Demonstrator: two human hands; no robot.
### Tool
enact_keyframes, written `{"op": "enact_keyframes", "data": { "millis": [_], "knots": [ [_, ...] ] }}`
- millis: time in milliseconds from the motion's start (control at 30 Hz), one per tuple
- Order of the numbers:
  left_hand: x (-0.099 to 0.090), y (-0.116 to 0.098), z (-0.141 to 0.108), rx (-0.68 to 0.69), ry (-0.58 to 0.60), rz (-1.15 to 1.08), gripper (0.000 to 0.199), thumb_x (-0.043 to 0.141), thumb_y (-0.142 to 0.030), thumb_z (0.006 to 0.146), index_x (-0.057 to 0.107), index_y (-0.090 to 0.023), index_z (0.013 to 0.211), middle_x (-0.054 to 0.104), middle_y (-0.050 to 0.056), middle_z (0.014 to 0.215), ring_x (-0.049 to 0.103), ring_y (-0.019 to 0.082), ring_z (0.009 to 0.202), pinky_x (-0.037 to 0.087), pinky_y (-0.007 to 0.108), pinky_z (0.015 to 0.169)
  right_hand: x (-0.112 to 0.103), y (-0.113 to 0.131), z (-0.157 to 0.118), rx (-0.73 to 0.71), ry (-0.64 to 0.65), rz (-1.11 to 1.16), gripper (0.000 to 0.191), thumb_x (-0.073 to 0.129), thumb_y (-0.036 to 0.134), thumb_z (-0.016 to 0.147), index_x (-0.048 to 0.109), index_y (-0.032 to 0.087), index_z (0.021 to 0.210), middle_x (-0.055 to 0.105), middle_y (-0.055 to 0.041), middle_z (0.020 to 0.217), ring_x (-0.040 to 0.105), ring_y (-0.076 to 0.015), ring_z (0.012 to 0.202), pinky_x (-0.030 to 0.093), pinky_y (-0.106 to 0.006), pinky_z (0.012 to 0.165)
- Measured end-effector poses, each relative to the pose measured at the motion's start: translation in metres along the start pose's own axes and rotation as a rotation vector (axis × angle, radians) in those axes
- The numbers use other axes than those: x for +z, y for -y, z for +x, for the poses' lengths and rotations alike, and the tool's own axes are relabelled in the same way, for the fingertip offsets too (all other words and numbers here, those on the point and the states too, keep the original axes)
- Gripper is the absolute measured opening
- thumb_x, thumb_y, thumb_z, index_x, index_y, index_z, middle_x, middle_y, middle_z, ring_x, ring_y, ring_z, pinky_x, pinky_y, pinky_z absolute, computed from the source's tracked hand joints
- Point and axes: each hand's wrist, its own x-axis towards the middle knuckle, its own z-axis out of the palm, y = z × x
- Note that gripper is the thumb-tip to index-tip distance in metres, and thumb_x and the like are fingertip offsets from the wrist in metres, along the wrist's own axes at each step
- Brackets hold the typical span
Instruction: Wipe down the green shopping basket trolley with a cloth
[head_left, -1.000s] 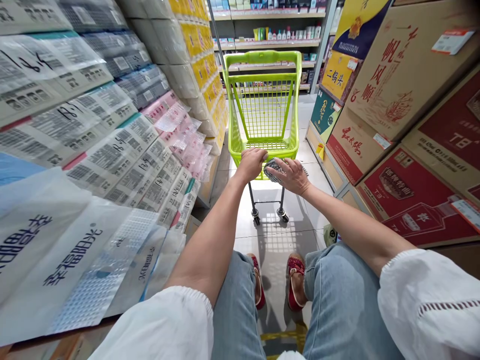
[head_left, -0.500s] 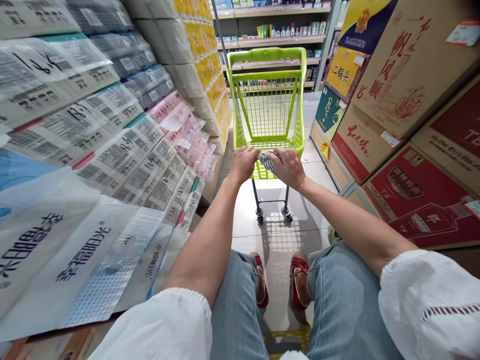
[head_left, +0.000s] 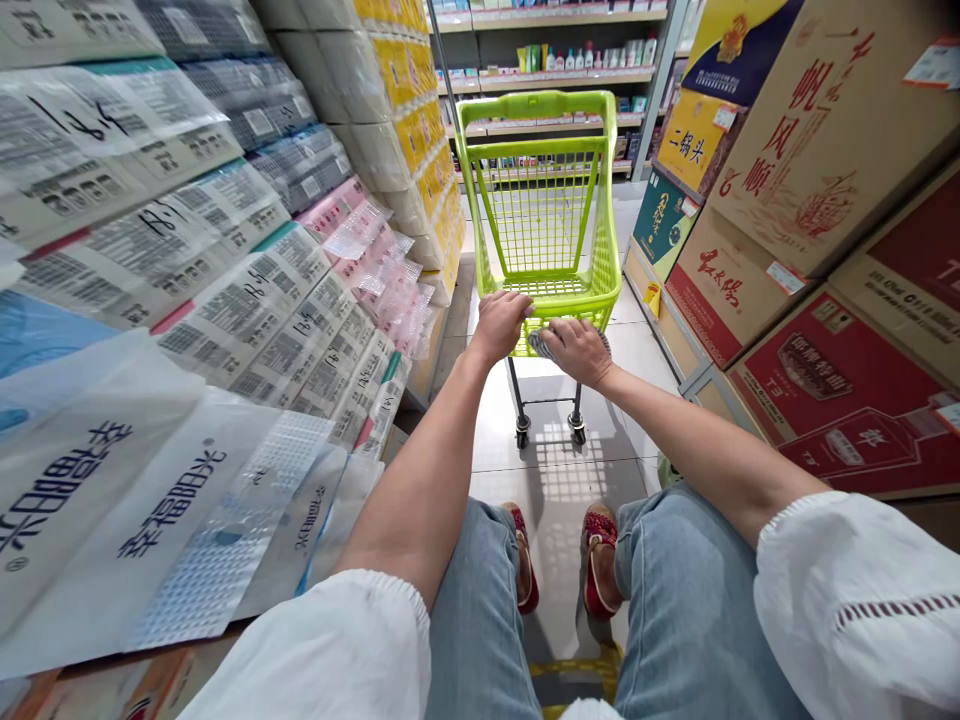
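A lime-green shopping cart (head_left: 540, 150) stands ahead on the tiled floor, its near edge just beyond my hands. My left hand (head_left: 501, 322) is closed at the cart's near left side; whatever its curled fingers hold, if anything, is hidden. My right hand (head_left: 576, 348) is closed over a grey-and-white striped cloth (head_left: 540, 345), which shows on both sides of the fingers, in front of the cart's lower basket. The two hands are slightly apart.
Wrapped paper packs (head_left: 247, 290) are stacked on the left, with yellow-and-white packs (head_left: 409, 100) behind. Liquor cartons (head_left: 847, 370) line the right side on a low shelf. Store shelves (head_left: 570, 75) cross the far end. Red shoes (head_left: 598, 560) are below me.
My right hand has moved slightly right and down with the striped cloth, away from my left hand. My left hand has shifted slightly right. The cart appears slightly larger and farther right.
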Motion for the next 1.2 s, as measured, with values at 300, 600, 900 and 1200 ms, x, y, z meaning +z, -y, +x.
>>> {"op": "enact_keyframes", "data": {
  "millis": [300,600,900,1200],
  "knots": [
    [0.000,-0.004,0.001,-0.024,0.018,-0.025,0.025,0.039,-0.020,0.092,0.063,-0.022,0.101,0.067,0.008,0.100,0.057,0.025,0.098,0.037,0.039,0.084,-0.002,0.003,0.012,0.087,0.028,0.051,0.030,0.038,0.025,0.097,0.060,0.023,0.118,0.060,-0.0112,0.123,0.052,-0.0231,0.098,0.033,-0.038,0.083],
    [0.004,-0.007,0.002,-0.030,-0.005,-0.029,0.027,0.037,-0.028,0.096,0.063,-0.023,0.099,0.067,0.008,0.098,0.056,0.025,0.096,0.036,0.040,0.084,0.010,0.002,-0.017,-0.046,0.123,0.043,0.027,0.039,0.023,0.098,0.062,0.021,0.112,0.063,-0.0092,0.115,0.052,-0.0201,0.095,0.032,-0.036,0.080],
    [0.004,-0.011,0.006,-0.024,0.014,-0.032,0.029,0.038,-0.019,0.092,0.063,-0.022,0.107,0.067,0.009,0.104,0.056,0.026,0.102,0.038,0.042,0.088,-0.011,-0.006,0.019,0.166,-0.035,0.038,0.031,0.037,0.027,0.098,0.059,0.023,0.120,0.059,-0.0106,0.123,0.050,-0.0250,0.103,0.032,-0.039,0.085],
    [-0.007,-0.002,-0.001,0.050,0.004,-0.019,0.033,0.039,-0.025,0.095,0.056,-0.024,0.123,0.061,0.007,0.124,0.049,0.023,0.121,0.032,0.042,0.108,0.012,-0.008,-0.031,0.002,0.118,0.006,0.029,0.041,0.022,0.096,0.063,0.022,0.114,0.063,-0.0091,0.119,0.052,-0.0214,0.097,0.031,-0.036,0.082]
  ]
}}
